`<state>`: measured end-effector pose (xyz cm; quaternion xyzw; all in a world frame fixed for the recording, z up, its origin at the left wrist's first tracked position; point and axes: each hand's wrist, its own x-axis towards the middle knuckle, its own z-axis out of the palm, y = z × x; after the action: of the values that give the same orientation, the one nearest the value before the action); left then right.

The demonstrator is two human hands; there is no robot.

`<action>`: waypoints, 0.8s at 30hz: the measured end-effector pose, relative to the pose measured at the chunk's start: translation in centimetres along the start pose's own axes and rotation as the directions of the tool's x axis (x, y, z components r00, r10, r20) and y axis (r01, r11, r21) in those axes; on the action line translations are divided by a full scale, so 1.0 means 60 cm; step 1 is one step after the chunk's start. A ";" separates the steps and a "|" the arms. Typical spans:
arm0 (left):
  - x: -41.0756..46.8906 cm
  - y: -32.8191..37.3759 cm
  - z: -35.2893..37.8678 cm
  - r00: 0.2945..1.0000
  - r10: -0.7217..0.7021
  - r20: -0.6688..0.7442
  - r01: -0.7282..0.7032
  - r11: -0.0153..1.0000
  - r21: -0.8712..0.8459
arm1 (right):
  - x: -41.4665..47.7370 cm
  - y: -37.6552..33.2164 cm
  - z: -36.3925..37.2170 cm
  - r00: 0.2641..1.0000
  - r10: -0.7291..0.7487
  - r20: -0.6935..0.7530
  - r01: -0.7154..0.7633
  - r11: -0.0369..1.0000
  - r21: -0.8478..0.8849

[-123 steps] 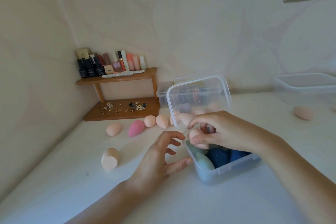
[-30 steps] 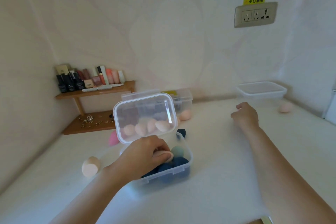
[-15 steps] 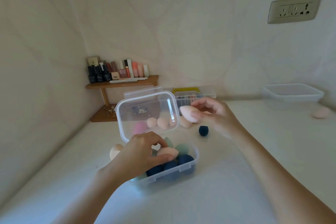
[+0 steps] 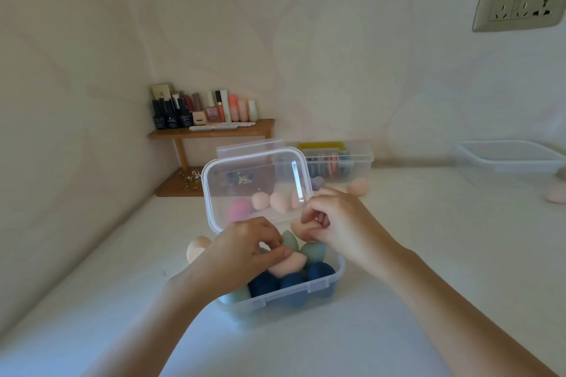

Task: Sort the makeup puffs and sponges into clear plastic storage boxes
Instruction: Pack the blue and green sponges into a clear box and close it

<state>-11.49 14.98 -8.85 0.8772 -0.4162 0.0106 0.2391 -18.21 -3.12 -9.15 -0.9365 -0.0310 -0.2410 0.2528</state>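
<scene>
A clear plastic box (image 4: 294,300) stands in front of me with its hinged lid (image 4: 257,187) raised. Inside lie dark blue sponges (image 4: 263,283), green sponges (image 4: 312,252) and a peach sponge (image 4: 288,266). My left hand (image 4: 242,251) reaches into the box, its thumb and fingers pinching that peach sponge. My right hand (image 4: 340,223) hovers over the box's back edge, its curled fingers gripping a second peach sponge (image 4: 298,229). Behind the lid lie a pink sponge (image 4: 239,208) and peach ones (image 4: 278,200). Another peach sponge (image 4: 196,248) stands left of the box.
A wooden shelf (image 4: 211,131) with cosmetic bottles stands in the back left corner. A second clear box (image 4: 340,161) with puffs sits by the wall, a peach sponge (image 4: 360,187) before it. An empty clear box (image 4: 508,159) and a pink sponge (image 4: 556,194) are at far right.
My right hand has carried its peach sponge from beside the lid down over the open box. My left hand stays in the box on the peach sponge. The view tilted slightly.
</scene>
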 end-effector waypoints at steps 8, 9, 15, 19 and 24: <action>0.013 0.001 0.002 0.997 -0.074 0.012 0.074 0.996 -0.042 | 0.025 0.004 0.007 0.978 -0.016 0.209 0.083 0.945 -0.317; 0.014 0.002 0.000 0.996 -0.090 0.005 0.090 0.994 -0.055 | 0.027 0.006 -0.006 0.973 -0.013 0.230 0.067 0.971 -0.228; 0.012 -0.006 0.002 0.996 -0.091 -0.003 0.091 0.994 -0.060 | 0.045 0.093 -0.076 0.967 0.254 -0.037 -0.250 0.964 0.086; 0.018 -0.004 -0.002 0.993 -0.116 0.010 0.117 0.992 -0.053 | 0.041 0.149 -0.051 0.879 0.410 0.244 -0.406 0.911 -0.069; 0.022 -0.001 -0.004 0.985 -0.173 0.008 0.173 0.982 -0.079 | 0.039 0.142 -0.025 0.877 0.435 0.204 -0.387 0.892 -0.234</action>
<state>-10.53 14.17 -8.41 0.8999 -0.3385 -0.0270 0.2735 -15.28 -11.44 -10.84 -0.9638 0.1603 -0.0632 0.2037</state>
